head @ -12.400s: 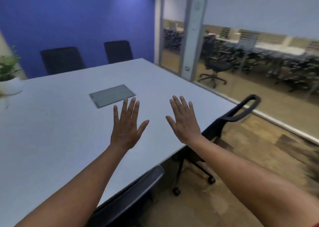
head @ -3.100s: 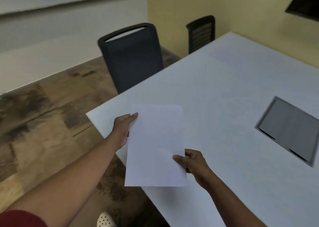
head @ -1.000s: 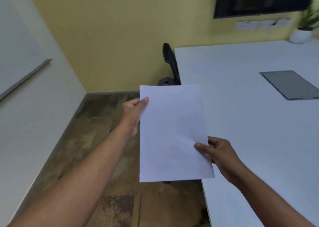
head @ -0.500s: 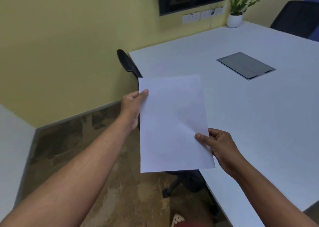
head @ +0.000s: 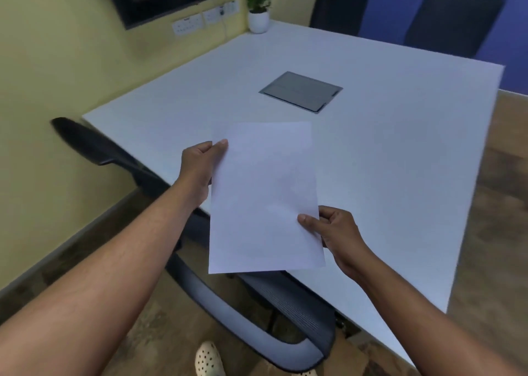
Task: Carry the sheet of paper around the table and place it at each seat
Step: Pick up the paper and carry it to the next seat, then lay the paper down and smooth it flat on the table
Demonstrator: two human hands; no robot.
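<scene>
A blank white sheet of paper is held in the air over the near edge of the white table. My left hand pinches the sheet's upper left edge. My right hand pinches its lower right edge, thumb on top. The sheet's lower part hangs past the table edge, above a dark office chair tucked in right below it.
A grey hatch plate is set in the table's middle. A second chair stands at the left along the near side, and two dark chairs at the far side. A potted plant sits at the far corner by the yellow wall.
My view has swung right, so I face across the table with a chair just below. The sheet stays gripped the same way in both hands.
</scene>
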